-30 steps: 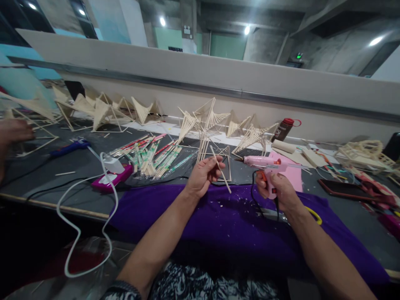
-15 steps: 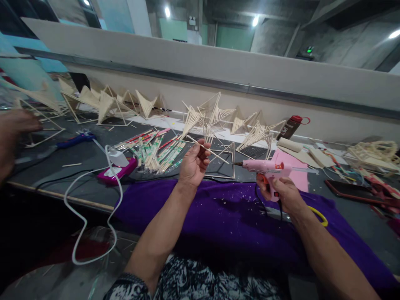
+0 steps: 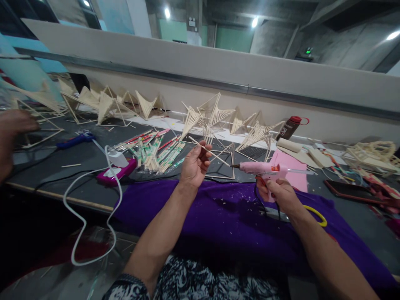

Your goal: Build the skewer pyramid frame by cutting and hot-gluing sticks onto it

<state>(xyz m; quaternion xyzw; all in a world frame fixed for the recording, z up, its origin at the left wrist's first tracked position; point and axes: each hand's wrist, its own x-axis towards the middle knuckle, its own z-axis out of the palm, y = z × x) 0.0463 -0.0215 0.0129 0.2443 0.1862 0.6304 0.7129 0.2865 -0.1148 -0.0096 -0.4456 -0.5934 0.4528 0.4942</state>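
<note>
My left hand [image 3: 196, 166] pinches a thin wooden stick [image 3: 218, 158] that slants down to the right over the table. A pink hot glue gun [image 3: 261, 167] is in the grip of my right hand [image 3: 278, 191], fingers wrapped round its handle. The gun's dark nozzle points left and meets, or nearly meets, the stick's right end; I cannot tell whether they touch. Behind the stick stands an open frame of thin sticks [image 3: 233, 160]. Just beyond my left hand, a stick model with fanned rods [image 3: 215, 110] rests on the table.
Packaged sticks [image 3: 159, 152] lie left of my hand. A magenta power strip [image 3: 117, 171] with a white cable and a blue glue gun [image 3: 76, 139] are further left. Another person's hand [image 3: 15, 133] is at the left edge. A purple cloth [image 3: 225, 212] covers the table's front; a bottle [image 3: 289, 128] stands behind.
The glue gun has shifted slightly left, bringing its nozzle to the stick's right end. My left hand stays almost in place, the stick tilted a little differently.
</note>
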